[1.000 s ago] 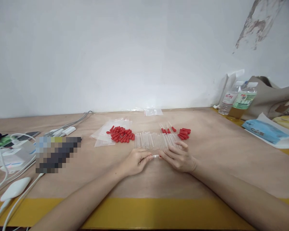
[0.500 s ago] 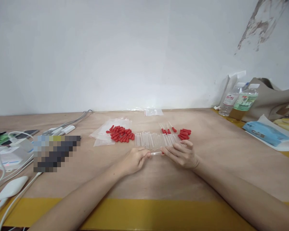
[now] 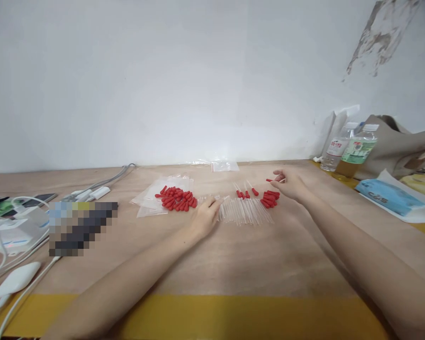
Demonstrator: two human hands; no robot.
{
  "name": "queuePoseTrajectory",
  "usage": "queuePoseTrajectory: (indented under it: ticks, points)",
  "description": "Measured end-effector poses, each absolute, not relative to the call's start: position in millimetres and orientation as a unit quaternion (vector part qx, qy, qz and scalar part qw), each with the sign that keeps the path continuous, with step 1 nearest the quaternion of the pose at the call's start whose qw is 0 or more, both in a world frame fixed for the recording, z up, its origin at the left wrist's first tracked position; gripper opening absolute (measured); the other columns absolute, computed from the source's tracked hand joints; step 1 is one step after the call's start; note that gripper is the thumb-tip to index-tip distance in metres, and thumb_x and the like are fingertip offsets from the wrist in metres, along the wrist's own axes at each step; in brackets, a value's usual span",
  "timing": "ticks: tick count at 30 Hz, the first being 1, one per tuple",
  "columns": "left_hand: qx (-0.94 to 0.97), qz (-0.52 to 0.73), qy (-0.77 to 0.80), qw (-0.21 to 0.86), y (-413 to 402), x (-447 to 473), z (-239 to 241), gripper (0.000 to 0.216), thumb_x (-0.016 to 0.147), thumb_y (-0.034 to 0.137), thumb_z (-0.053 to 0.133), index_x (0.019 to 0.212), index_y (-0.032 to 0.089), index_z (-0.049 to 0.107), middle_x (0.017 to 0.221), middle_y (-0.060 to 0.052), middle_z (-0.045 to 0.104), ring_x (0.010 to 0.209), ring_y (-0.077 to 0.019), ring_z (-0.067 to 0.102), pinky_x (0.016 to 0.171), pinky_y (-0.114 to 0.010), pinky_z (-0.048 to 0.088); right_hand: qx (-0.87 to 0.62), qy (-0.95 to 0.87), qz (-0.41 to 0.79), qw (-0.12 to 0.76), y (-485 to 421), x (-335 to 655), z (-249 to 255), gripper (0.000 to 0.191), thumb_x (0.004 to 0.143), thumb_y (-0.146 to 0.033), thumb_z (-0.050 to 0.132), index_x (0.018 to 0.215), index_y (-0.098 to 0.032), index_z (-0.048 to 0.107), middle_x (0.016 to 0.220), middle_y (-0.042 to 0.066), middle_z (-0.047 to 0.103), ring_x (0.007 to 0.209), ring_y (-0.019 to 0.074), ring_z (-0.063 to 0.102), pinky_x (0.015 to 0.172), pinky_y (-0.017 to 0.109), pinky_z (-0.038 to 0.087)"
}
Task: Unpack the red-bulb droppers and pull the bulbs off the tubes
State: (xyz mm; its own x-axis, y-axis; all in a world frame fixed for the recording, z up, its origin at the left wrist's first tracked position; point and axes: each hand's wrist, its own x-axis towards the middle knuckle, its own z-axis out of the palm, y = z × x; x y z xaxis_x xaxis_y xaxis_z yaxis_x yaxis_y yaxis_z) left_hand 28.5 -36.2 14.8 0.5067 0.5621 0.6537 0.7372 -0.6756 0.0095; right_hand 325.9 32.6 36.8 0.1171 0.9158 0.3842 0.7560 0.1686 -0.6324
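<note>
My left hand (image 3: 207,216) is over the left part of a row of clear glass dropper tubes (image 3: 246,211), fingers closed, and one slanted tube shows at its fingertips. My right hand (image 3: 286,183) is raised at the far right, pinching a dropper whose red rubber bulb (image 3: 269,180) points left; its glass part is mostly hidden by the fingers. Several finished-looking droppers with red bulbs (image 3: 247,193) lie behind the row, glass ends toward the wall. A small pile of red bulbs (image 3: 270,199) sits below my right hand. A larger heap of red bulbs (image 3: 177,198) lies left of the tubes.
Clear plastic bags (image 3: 150,205) lie under the larger heap, and another bag (image 3: 225,166) is by the wall. Chargers and cables (image 3: 24,226) crowd the left side. Two bottles (image 3: 357,148) and a blue tissue pack (image 3: 393,193) stand or lie at right.
My hands have separated. The right one has carried the dropper right and toward the wall; the left has moved up onto the glass tubes.
</note>
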Motion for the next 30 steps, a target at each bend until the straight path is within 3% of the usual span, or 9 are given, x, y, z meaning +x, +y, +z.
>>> queuePoseTrajectory:
  ticks: [5,14,20,24,30]
  points:
    - [-0.865,-0.293,-0.379,0.151,-27.4,46.6,12.3,0.018,0.078,0.006,0.039,0.076,0.015,0.054,0.080,-0.005,0.052,0.069,-0.0139,0.052,0.061,-0.024,0.044,-0.633,-0.667,0.183,0.348,36.0,334.7,29.7,0.016,0.063,-0.029,0.063,0.071,-0.015,0.062,0.067,0.003,0.063,0.061,0.0131,0.056,0.054,0.023,0.042]
    - [-0.889,-0.290,-0.348,0.076,-34.1,49.1,2.1,0.015,0.079,0.015,0.043,0.071,0.014,0.057,0.081,-0.006,0.051,0.071,-0.0142,0.052,0.066,-0.027,0.047,-0.626,-0.683,0.227,0.301,37.5,339.6,27.3,0.017,0.061,-0.034,0.065,0.064,-0.018,0.066,0.060,0.001,0.064,0.061,0.0144,0.057,0.053,0.023,0.042]
    - [-0.885,-0.291,-0.358,0.061,-40.8,48.0,1.8,0.023,0.083,0.031,0.043,0.081,0.014,0.060,0.085,-0.008,0.051,0.077,-0.0166,0.051,0.071,-0.031,0.046,-0.742,-0.593,0.072,0.303,33.9,336.5,36.7,0.023,0.067,-0.042,0.058,0.070,-0.021,0.066,0.072,0.004,0.066,0.069,0.0192,0.058,0.055,0.028,0.038]
    - [-0.879,-0.314,-0.348,0.087,-44.9,43.7,3.2,0.025,0.082,0.031,0.045,0.097,0.016,0.058,0.093,-0.009,0.053,0.084,-0.0190,0.050,0.074,-0.034,0.043,-0.753,-0.597,0.063,0.270,39.6,322.6,46.1,0.022,0.066,-0.041,0.058,0.074,-0.023,0.066,0.077,0.005,0.066,0.076,0.0211,0.059,0.061,0.030,0.039]
    - [-0.888,-0.313,-0.328,0.079,-46.2,29.3,6.5,0.028,0.080,0.030,0.049,0.105,0.019,0.055,0.103,-0.008,0.056,0.097,-0.0209,0.049,0.083,-0.038,0.038,-0.772,-0.610,0.080,0.160,66.4,287.9,55.5,0.020,0.060,-0.041,0.063,0.065,-0.022,0.065,0.060,0.005,0.061,0.072,0.0238,0.058,0.073,0.041,0.036]
